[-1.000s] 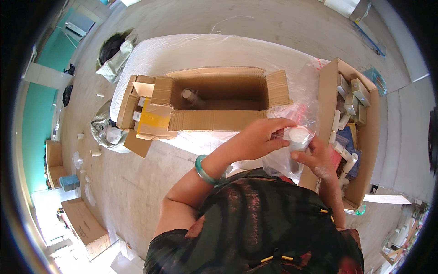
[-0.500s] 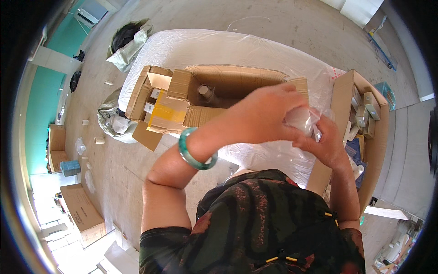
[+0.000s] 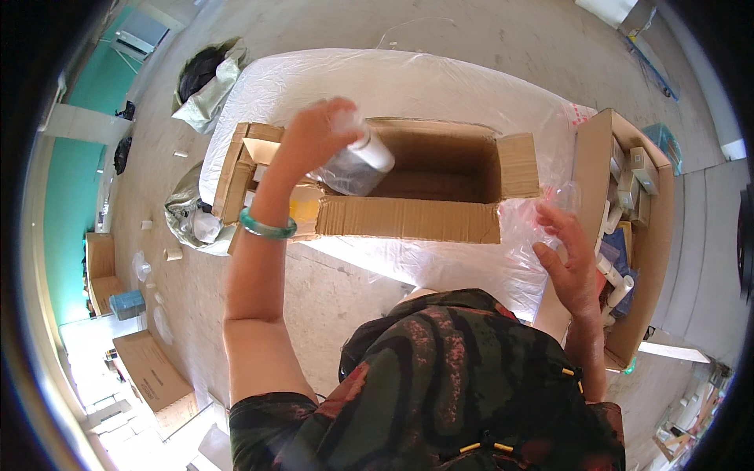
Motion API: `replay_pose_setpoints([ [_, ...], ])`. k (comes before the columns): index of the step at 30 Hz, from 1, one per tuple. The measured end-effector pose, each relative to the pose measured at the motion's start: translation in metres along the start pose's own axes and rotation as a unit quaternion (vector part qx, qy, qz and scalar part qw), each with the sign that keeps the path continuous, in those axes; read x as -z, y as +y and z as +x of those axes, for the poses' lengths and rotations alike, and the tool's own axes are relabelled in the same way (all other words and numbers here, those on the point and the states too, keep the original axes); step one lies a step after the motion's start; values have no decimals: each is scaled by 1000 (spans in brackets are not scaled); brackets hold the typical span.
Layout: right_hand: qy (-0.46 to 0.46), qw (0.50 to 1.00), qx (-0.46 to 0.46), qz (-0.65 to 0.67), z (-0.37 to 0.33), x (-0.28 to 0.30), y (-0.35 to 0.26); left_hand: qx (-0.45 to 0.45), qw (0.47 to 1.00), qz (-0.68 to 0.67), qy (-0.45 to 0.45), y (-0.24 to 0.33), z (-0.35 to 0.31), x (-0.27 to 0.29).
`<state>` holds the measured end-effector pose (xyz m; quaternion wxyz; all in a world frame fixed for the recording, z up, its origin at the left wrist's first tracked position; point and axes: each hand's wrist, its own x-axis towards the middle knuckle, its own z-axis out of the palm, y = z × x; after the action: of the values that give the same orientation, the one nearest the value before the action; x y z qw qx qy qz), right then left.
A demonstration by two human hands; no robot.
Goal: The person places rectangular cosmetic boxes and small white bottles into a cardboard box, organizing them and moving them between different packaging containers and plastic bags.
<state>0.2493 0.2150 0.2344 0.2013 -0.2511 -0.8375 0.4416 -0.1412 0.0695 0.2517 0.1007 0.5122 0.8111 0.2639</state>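
My left hand [image 3: 320, 137], with a green bangle on the wrist, is over the left end of an open cardboard box [image 3: 408, 220]. Its fingers are closed around the upper end of a white cylindrical bottle [image 3: 377, 155], which tilts down into the box. Clear plastic [image 3: 345, 174] hangs just below the hand, beside the bottle; I cannot tell whether it wraps the bottle. My right hand [image 3: 567, 255] is to the right of the box, fingers spread and holding nothing, above crumpled clear plastic film [image 3: 526, 235].
A larger carton [image 3: 650, 259] at the right holds small boxes [image 3: 644, 170] and white tubes [image 3: 620, 292]. White sheeting [image 3: 440, 82] covers the table. Another carton with raised flaps [image 3: 236, 177] adjoins the box on the left. Sacks [image 3: 208, 86] stand on the floor at the left.
My hands were together on a clear-wrapped white item at the right. My left hand has swung left over the box with the white bottle; my right hand has let go and opened.
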Motion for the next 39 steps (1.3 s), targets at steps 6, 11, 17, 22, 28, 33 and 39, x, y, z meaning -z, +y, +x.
replay_pose_setpoints([
  [6,5,999,-44,-27,-8,-12,6,79,986,55,-137,-64,-9,-78],
  [11,-1,998,-52,-45,-2,-15,3,78,950,205,-223,-89,-16,-116],
  [17,-7,997,-42,-59,1,-19,11,53,900,317,-293,-99,-17,-135],
  [22,-36,994,-37,-92,0,-23,15,38,885,325,-332,-87,-10,-128],
  [28,-35,997,-33,-67,-2,-24,21,-27,857,412,-308,-108,-12,-135],
  [33,-34,996,-32,-72,-3,-22,25,16,895,350,-275,-111,-11,-140],
  [39,-42,994,-42,-92,-4,-20,24,39,882,393,-256,-123,-8,-158],
])
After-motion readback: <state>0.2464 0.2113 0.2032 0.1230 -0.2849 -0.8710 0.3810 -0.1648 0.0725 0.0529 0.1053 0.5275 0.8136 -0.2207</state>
